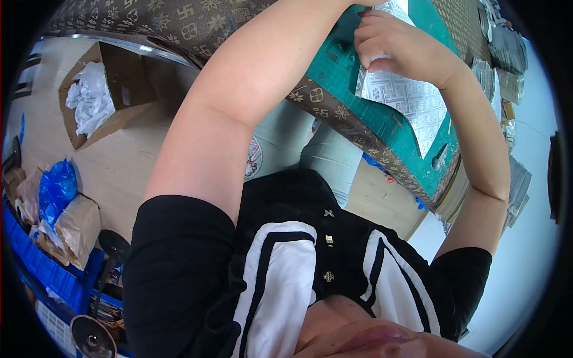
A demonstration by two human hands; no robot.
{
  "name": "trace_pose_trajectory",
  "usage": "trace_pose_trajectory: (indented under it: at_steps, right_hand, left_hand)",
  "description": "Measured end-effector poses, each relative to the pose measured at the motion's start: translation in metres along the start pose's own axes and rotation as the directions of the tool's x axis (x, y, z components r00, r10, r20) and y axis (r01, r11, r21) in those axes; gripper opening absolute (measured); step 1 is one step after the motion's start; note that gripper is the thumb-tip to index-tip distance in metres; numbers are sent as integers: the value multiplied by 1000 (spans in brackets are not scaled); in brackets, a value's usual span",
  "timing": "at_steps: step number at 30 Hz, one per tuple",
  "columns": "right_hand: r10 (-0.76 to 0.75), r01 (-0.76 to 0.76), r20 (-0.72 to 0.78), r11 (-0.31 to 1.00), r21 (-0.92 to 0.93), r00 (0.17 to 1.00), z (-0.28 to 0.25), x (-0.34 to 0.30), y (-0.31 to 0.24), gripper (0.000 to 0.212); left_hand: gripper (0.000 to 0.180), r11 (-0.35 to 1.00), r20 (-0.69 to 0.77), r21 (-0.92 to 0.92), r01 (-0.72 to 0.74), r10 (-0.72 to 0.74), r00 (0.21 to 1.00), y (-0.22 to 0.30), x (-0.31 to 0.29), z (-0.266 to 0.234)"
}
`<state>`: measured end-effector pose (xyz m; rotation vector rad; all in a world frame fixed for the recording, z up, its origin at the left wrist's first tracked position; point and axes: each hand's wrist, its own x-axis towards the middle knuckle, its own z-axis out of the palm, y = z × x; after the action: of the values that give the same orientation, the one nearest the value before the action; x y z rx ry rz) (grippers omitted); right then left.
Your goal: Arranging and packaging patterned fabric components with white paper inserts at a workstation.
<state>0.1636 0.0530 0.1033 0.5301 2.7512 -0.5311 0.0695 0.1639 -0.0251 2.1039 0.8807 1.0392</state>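
A silvery-white sheet with a raised geometric pattern (412, 104) lies on a green cutting mat (382, 116). I cannot tell whether it is cloth or paper. One corner hangs toward the mat's near right side. My right hand (397, 45) is bent over the sheet, its thumb and fingers closed on the edge. Of my left hand (365, 2), just a sliver shows at the top edge; its fingers are cut off from view. Near the sheet's lower corner, a small dark tool with a silvery part (440, 156) rests on the mat.
Brown patterned cloth (340, 113) covers the table under the mat. Bundled stacks (507, 51) line the right side. On the left floor stand a cardboard box (128, 77) with white plastic inside, a blue bag (58, 188), a brown paper bag (79, 227) and blue crates (45, 268).
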Motion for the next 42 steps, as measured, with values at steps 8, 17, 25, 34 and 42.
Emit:
trace_pose_trajectory:
  at_steps: [8,17,25,34,42]
  right_hand:
    - [20,-22,59,999,36,998,3,6,6,12]
    - [115,-118,100,993,20,988,5,11,4,9]
    - [100,-100,91,995,0,991,8,11,8,8]
    - [111,-110,118,994,-20,987,9,11,8,8]
    - [63,-65,69,998,19,996,4,11,5,12]
  left_hand:
    - [45,999,46,-14,50,-50,998,6,-1,-4]
    - [44,997,19,-47,53,-53,998,8,-4,-4]
    - [44,998,32,-36,48,-47,998,6,-1,-4]
    - [48,988,79,-78,131,-124,989,16,-4,-11]
    - [50,993,68,-69,99,-94,993,12,-3,-9]
